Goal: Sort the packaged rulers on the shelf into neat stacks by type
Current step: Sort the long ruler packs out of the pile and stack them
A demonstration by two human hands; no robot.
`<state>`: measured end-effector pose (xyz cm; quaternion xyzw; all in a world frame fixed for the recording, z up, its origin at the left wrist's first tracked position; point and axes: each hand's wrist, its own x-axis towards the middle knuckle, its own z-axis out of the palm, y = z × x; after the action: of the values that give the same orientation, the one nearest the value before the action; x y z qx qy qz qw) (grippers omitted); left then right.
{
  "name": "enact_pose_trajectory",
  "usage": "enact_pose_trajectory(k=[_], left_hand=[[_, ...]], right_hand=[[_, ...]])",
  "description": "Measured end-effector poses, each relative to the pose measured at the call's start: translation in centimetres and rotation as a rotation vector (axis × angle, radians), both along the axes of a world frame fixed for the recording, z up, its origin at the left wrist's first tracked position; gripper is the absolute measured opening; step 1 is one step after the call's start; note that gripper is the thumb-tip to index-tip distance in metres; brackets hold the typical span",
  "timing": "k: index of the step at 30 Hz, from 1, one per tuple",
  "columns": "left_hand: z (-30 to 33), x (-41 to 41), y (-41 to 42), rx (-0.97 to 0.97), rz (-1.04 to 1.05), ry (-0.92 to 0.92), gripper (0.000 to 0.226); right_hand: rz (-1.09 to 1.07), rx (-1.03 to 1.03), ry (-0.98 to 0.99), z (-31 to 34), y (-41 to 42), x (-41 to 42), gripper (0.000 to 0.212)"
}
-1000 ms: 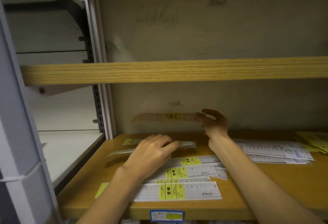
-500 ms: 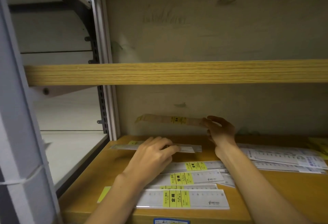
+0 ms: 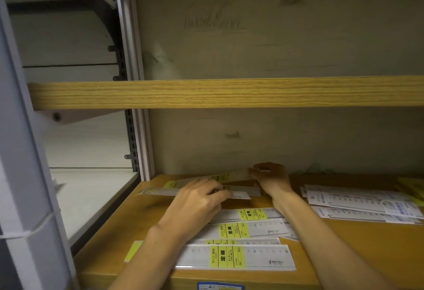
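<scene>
Wooden shelf [image 3: 358,250] carries all the rulers; an upper shelf board [image 3: 229,93] runs across above it. White-label ruler packs [image 3: 358,202], at least two counted, are spread at right, long axes left-right. Four yellow-label ruler packs [image 3: 236,256] visible at the front, overlapping in a loose stack, long axes left-right, the labels' text turned sideways. Rear rulers [image 3: 243,192]: at least two lie near the back wall, long axes left-right. Left hand [image 3: 195,204] presses down on these with fingers curled. Right hand [image 3: 271,178] pinches the right end of a tan ruler pack [image 3: 227,177], held just above the rear ones, tilted down to the left.
</scene>
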<state>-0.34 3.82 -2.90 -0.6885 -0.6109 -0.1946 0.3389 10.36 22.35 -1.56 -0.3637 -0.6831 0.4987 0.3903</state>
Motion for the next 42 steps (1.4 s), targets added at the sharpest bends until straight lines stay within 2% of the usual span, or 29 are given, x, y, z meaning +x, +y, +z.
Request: enact_pose_trajectory(k=[4,10,14,17,19,23,26,29,32,37,40,42], left_hand=[[0.0,0.0,-0.1,-0.014,0.003,-0.001,0.033],[-0.1,0.0,0.0,-0.022,0.016,0.003,0.034],[0.0,-0.1,0.0,-0.020,0.028,0.010,0.036],[0.1,-0.1,0.0,0.026,0.048,0.009,0.039],[0.2,-0.1,0.0,0.076,0.073,0.003,0.043],[0.3,-0.1,0.1,0.216,0.112,-0.029,0.047],[0.2,0.0,0.1,0.278,0.112,-0.065,0.047],[0.1,-0.1,0.0,0.277,0.113,-0.072,0.046],[0.0,-0.1,0.3,0.315,0.111,-0.085,0.033],[-0.2,-0.4,0.1,0.351,0.143,-0.150,0.016],[-0.1,-0.4,-0.1,0.293,0.143,-0.177,0.015],[-0.1,-0.3,-0.2,0.237,0.145,-0.202,0.021]], right_hand=[[-0.011,0.210,-0.203,-0.1,-0.1,-0.2,0.023],[0.014,0.220,-0.161,-0.1,-0.2,0.0,0.022],[0.020,0.184,-0.107,0.3,-0.5,0.1,0.008],[0.077,0.144,-0.015,1.2,-1.5,0.7,0.020],[0.141,0.057,0.038,2.0,-2.3,1.3,0.020],[0.289,-0.019,-0.039,2.7,-3.3,1.9,0.031],[0.461,-0.097,0.038,2.5,-3.5,2.0,0.022],[0.527,-0.151,0.123,2.2,-3.4,2.1,0.012],[0.463,-0.129,0.141,2.2,-3.3,2.0,0.011],[0.192,-0.110,0.198,2.0,-2.3,2.1,0.004],[0.087,-0.105,0.206,1.7,-1.7,2.0,0.008],[0.067,-0.090,0.176,1.3,-1.5,1.7,0.006]])
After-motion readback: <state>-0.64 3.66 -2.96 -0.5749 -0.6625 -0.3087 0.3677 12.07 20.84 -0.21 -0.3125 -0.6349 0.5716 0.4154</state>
